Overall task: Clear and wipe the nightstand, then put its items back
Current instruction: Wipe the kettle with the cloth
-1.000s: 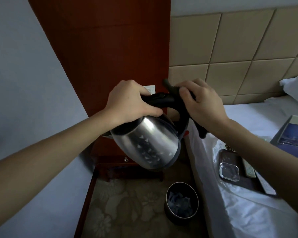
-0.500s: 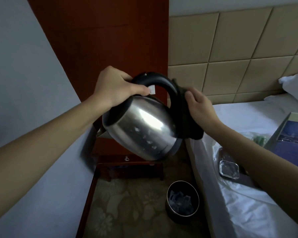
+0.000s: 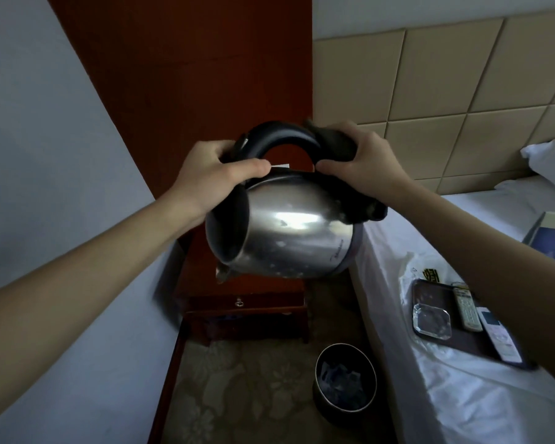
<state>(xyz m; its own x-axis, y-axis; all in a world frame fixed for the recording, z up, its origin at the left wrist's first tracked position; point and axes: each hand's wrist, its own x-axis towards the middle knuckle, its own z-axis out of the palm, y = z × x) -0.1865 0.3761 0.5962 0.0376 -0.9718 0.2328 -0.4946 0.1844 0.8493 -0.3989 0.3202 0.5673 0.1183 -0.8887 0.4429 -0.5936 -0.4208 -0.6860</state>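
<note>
Head: left hand (image 3: 218, 174), right hand (image 3: 362, 165), tight grip on kettle (image 3: 295, 232)

Rounded stainless-steel electric kettle (image 3: 289, 229) with black arched handle (image 3: 279, 136): held in the air above the dark red wooden nightstand (image 3: 244, 302), tipped on its side, black top facing left, spout down-left, base to the right. Left hand (image 3: 215, 174) grips the handle's left end. Right hand (image 3: 362, 165) grips a dark crumpled cloth (image 3: 337, 145) wrapped over the handle's right end, the cloth's tail draped on the steel. Nightstand: 1 drawer with a small metal knob, against the wall.
</note>
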